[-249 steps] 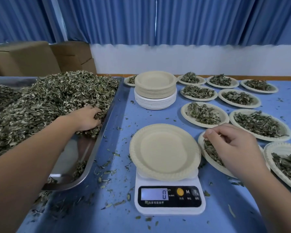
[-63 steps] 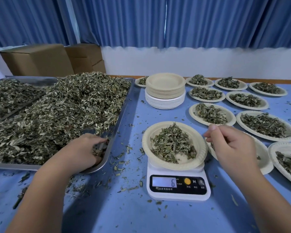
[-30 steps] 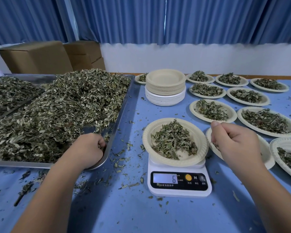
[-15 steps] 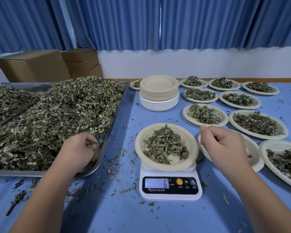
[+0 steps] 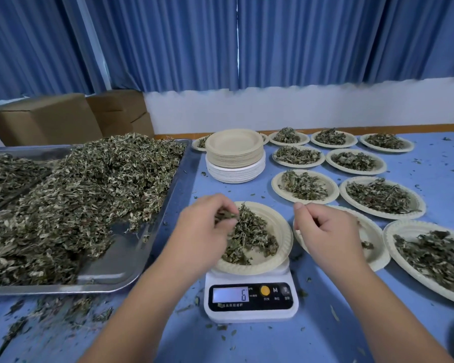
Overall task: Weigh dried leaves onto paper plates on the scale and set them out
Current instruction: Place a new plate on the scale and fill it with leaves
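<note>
Left hand (image 5: 203, 231) pinches crumbly dried leaves (image 5: 228, 216) over the round paper plate (image 5: 282, 231); right hand (image 5: 325, 231), at three o'clock, curled, contents unclear.

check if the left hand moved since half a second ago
Yes. The left hand left the tray edge and went right, toward the scale; it now pinches leaves over the plate on it.

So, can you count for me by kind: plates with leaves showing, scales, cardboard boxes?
Plates with leaves showing: 11
Scales: 1
Cardboard boxes: 2
Total: 14
A rim behind the empty stack is too hidden to judge.
</note>
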### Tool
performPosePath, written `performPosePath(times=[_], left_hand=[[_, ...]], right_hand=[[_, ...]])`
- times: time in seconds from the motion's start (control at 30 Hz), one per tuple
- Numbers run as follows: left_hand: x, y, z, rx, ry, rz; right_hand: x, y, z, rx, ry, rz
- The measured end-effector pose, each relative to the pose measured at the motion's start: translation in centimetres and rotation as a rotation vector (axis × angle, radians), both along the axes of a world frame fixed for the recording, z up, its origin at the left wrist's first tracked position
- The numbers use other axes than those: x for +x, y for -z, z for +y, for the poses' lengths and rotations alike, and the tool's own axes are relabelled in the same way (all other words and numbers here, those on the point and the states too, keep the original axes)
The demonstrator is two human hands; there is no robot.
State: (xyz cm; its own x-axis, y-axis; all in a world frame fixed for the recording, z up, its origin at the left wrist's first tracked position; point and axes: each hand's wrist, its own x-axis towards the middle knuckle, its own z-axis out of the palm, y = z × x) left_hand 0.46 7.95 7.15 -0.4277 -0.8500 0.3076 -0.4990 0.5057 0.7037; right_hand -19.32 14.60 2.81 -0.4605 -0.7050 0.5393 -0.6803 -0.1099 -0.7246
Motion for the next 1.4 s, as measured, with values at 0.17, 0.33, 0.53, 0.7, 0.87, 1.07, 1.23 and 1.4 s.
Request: performPosePath(times=[0.17, 0.33, 0.53, 0.7, 0.87, 1.07, 1.23, 1.4], left_hand=[[-2.0, 0.5, 0.0, -0.053, 0.168, -0.094], [-0.6, 0.6, -0.3, -0.106, 0.187, -0.043], [1.8, 1.3, -1.3, -0.186, 0.093, 0.050], [6.0, 2.8, -4.3, -0.278, -0.115, -0.039], [10.4, 4.2, -8.5, -0.126, -0.372, -0.191], [10.9, 4.9, -9.4, 0.009, -0.364, -0.254], [10.3, 5.3, -9.3, 0.161, -0.294, -0.344], [10.2, 5.1, -9.1, 0.180, -0.303, -0.374]], right_hand=[[0.0, -0.1, 0.2, -0.007, -0.007, 0.008], [0.0, -0.2, 0.2, 0.000, -0.022, 0.008], [0.1, 0.0, 0.2, -0.003, -0.023, 0.023], [0.2, -0.1, 0.2, -0.006, -0.020, 0.006], [0.4, 0.0, 0.3, 0.009, -0.024, 0.005], [0.4, 0.0, 0.2, 0.018, -0.020, -0.004], [0.5, 0.0, 0.2, 0.007, -0.023, 0.004], [0.6, 0.0, 0.2, 0.001, -0.022, 0.025]])
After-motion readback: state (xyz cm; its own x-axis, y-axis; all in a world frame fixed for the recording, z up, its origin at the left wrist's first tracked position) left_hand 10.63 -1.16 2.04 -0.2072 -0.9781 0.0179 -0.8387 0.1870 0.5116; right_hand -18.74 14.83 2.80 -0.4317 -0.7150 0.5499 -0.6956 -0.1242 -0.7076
